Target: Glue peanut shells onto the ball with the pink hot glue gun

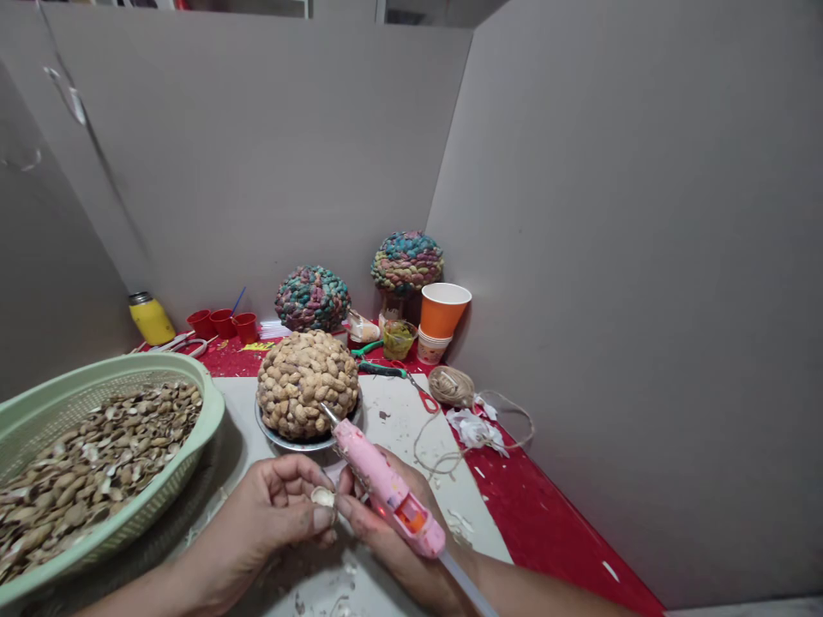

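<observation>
Between thumb and fingers, my left hand (283,506) pinches a half peanut shell (322,497), its pale hollow side showing. My right hand (392,523) is wrapped round a pink hot glue gun (379,471), and its thumb and fingertips come close to the shell; whether they touch it I cannot tell. The gun's metal nozzle points up and left, in front of a dome covered in peanut shells (307,381). That dome rests in a shallow plate (283,441). A clear glue stick (466,583) runs out of the gun's back end.
On the left stands a green basket (209,398) of peanut shells. Behind are two painted shell domes (312,297), red cups (222,323), a yellow bottle (151,319) and an orange paper cup (443,310). Twine (451,386), scissors (421,394) and crumpled tissue (476,428) lie right. Grey panels (610,257) enclose the table.
</observation>
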Available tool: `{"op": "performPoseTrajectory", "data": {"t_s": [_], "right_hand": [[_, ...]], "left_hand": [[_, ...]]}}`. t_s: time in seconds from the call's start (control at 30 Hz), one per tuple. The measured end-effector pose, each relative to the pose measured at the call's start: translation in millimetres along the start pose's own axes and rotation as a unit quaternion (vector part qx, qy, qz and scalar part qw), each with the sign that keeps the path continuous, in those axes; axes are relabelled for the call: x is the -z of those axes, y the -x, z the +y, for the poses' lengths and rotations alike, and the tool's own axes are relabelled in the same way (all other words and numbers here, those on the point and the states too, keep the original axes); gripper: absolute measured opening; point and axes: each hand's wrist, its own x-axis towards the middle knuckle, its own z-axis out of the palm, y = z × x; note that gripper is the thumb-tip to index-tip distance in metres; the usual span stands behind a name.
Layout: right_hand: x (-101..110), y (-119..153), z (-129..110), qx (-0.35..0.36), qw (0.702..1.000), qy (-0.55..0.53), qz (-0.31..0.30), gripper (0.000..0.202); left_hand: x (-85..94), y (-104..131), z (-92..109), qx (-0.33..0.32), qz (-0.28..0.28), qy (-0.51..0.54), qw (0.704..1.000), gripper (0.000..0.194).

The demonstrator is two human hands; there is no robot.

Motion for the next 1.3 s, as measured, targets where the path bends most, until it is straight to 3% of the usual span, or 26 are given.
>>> {"op": "performPoseTrajectory", "data": {"t_s": [0.1,0.2,0.3,0.4,0.53,0.73,0.9,0.97,1.13,1.3], "right_hand": [[0.8,0.2,0.4,0.064,0.995,0.073,0.015,0.011],[-0.2,0.1,-0.7,0.113,0.984,0.137,0.033,0.012],[-3.1,1.0,-0.6,0.109,0.985,0.129,0.046,0.013],[-5.3,2.0,-0.5,0.058,0.997,0.042,0.029,0.012],[-6.1,2.1,-1.7,0.009,0.997,-0.079,-0.001,0.020],[-8.1,2.3,7.9,-0.039,0.980,-0.189,-0.039,0.037],[-8.4,-3.1,13.1,-0.120,0.966,-0.227,0.011,0.033],[-7.7,-4.8,12.6,-0.122,0.967,-0.222,0.018,0.034],[-4.8,-4.1,7.8,-0.032,0.990,-0.136,0.017,0.033],[-2.5,-5.1,9.6,0.001,0.994,-0.104,0.026,0.021]], "left_hand": [[0.5,1.0,-4.9,-0.016,0.031,-0.041,0.999,0.030],[-1.5,2.9,-10.2,-0.073,0.083,-0.125,0.986,0.026],[-3.6,5.6,-14.5,-0.176,0.140,-0.262,0.939,0.014],[-3.2,7.6,-17.9,-0.256,0.161,-0.339,0.891,0.010],[-0.6,6.8,-20.5,-0.301,0.150,-0.341,0.878,0.011],[2.5,6.5,-21.1,-0.286,0.140,-0.336,0.886,0.010],[4.0,18.8,-24.2,-0.347,0.085,-0.311,0.881,0.019],[3.3,20.4,-22.3,-0.312,0.094,-0.289,0.900,0.017],[0.9,9.7,-11.0,-0.143,0.127,-0.142,0.971,0.019],[-0.4,0.4,-6.4,-0.060,0.112,-0.040,0.991,0.030]]}}
